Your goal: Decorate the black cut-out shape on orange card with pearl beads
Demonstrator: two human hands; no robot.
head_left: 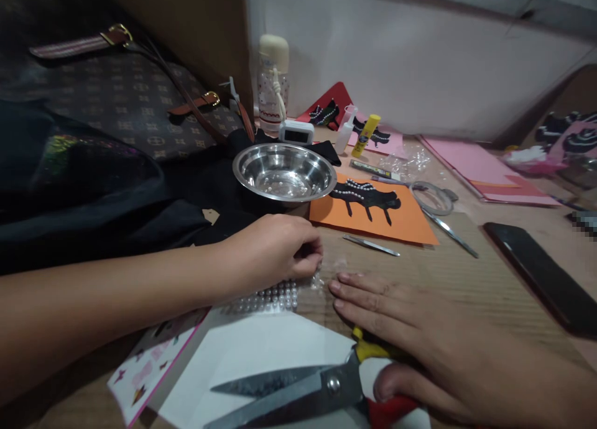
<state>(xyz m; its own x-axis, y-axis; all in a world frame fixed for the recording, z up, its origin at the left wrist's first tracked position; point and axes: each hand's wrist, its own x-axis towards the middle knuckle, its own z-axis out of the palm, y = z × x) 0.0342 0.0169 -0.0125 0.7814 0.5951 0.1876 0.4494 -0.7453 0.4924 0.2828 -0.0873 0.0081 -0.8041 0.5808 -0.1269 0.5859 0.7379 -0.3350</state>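
Note:
My left hand [280,249] is closed in a pinch over the end of a sheet of pearl beads [275,297]; a bit of clear plastic shows by its fingertips, but what they grip is too small to name. My right hand [396,317] lies with its fingers stretched out, over the handles of large scissors [333,384], the thumb at the red handle. The scissor blades are apart on white paper [224,354]. Behind my left hand a steel bowl [284,174] holds a few beads. Beside it is an orange card [410,227] with a black beaded cutout [373,198].
Tweezers [372,245], a tape roll [431,197], a silver tool [452,235] and a phone [541,276] lie to the right. Farther back are a glue stick [366,135], a bottle [273,84] and pink papers [485,168]. Dark cloth and a bag [153,106] fill the left.

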